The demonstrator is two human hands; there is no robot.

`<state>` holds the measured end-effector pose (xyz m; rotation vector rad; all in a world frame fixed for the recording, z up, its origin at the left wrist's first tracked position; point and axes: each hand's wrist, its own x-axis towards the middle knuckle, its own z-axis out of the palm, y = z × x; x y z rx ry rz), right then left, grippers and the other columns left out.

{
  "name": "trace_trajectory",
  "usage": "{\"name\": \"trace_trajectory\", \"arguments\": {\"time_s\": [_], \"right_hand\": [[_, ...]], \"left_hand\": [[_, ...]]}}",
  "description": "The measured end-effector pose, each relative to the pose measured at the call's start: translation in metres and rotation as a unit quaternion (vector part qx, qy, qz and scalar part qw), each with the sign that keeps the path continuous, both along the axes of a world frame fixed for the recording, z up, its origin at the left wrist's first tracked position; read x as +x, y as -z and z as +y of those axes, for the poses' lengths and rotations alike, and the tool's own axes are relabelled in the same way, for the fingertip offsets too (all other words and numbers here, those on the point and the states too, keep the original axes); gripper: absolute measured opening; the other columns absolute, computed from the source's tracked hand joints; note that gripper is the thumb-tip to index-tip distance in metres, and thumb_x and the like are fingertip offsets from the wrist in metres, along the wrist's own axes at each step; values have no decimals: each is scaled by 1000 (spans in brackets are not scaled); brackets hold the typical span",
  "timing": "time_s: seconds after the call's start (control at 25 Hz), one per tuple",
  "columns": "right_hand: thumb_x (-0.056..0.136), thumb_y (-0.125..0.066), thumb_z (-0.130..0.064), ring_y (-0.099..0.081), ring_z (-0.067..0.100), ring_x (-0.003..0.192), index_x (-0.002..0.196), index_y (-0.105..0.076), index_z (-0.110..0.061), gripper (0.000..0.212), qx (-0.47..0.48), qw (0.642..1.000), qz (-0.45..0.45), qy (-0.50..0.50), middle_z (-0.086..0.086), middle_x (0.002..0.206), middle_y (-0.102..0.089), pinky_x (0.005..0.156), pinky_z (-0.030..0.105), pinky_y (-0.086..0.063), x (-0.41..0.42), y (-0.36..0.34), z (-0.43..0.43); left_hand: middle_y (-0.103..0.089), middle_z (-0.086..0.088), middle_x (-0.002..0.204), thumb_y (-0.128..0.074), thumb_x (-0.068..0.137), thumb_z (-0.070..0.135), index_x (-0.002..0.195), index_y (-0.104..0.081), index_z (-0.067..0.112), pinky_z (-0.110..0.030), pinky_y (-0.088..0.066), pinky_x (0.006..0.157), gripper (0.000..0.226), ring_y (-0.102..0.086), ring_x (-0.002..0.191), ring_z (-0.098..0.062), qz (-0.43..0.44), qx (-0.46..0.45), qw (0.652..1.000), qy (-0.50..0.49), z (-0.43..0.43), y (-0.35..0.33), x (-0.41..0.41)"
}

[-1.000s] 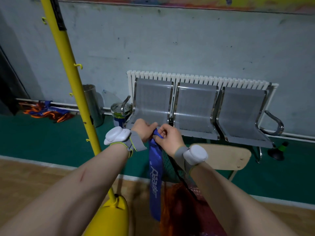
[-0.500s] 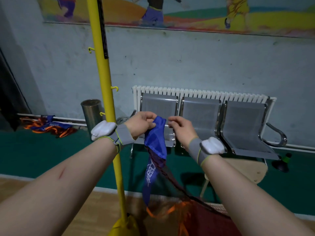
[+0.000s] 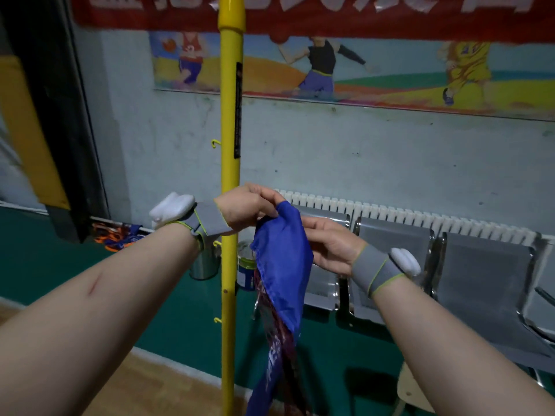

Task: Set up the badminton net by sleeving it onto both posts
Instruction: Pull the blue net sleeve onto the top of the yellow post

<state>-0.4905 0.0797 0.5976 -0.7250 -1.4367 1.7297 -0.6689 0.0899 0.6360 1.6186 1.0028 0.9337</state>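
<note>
Fingers of the left hand (image 3: 246, 208) pinch the top hem of the blue sleeve (image 3: 282, 259), and the right hand (image 3: 333, 247) grips its other side, just beside the yellow post (image 3: 229, 145) and well below its top. The cloth looks light, limp and slippery — hold the hem, spread open.

We're in an indoor sports hall: green court flooring (image 3: 180, 331) meets wooden boards (image 3: 168, 394), and a yellow net post (image 3: 229, 175) stands upright. There's a mural of athletes (image 3: 390, 70) on the wall under a red banner (image 3: 330, 16), with metal seats (image 3: 480, 280) along a radiator (image 3: 405, 217).
</note>
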Motion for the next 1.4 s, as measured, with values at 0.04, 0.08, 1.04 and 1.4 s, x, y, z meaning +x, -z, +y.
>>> {"name": "trace_trajectory", "arguments": {"time_s": [0.04,0.08,1.04,1.4], "right_hand": [[89,-45,5,-68,12,69,102,-63,-3,23,11,1000,-3,-6,6,84,-71,67,22,-57,-5,-7,4],[89,-46,6,-67,12,67,100,-62,-2,21,27,1000,-10,-3,5,79,-70,65,21,-57,-10,-15,7],[94,-43,-8,-56,12,65,78,-59,-10,23,181,973,-20,141,2,70,-61,59,20,-51,-120,-171,66],[92,-50,-6,-53,10,55,70,-55,-14,24,274,930,43,241,3,68,-57,44,16,-44,-138,-242,118]], "left_hand": [[-64,-4,55,-39,79,-19,65,-66,7,-17,-46,52,40,-57,52,-13,-3,8,1000,-9,3,-7,-3],[-63,-5,55,-39,78,-18,67,-64,5,-18,-46,52,36,-57,52,-13,-3,14,1000,-13,3,-15,-5],[-64,-3,63,-52,91,8,69,-60,8,-17,-53,55,23,-61,57,-9,-66,101,991,55,62,-152,-117],[-58,-9,75,-57,89,8,75,-59,4,-15,-53,54,15,-60,58,-7,-131,213,964,-90,97,-215,-106]]}}
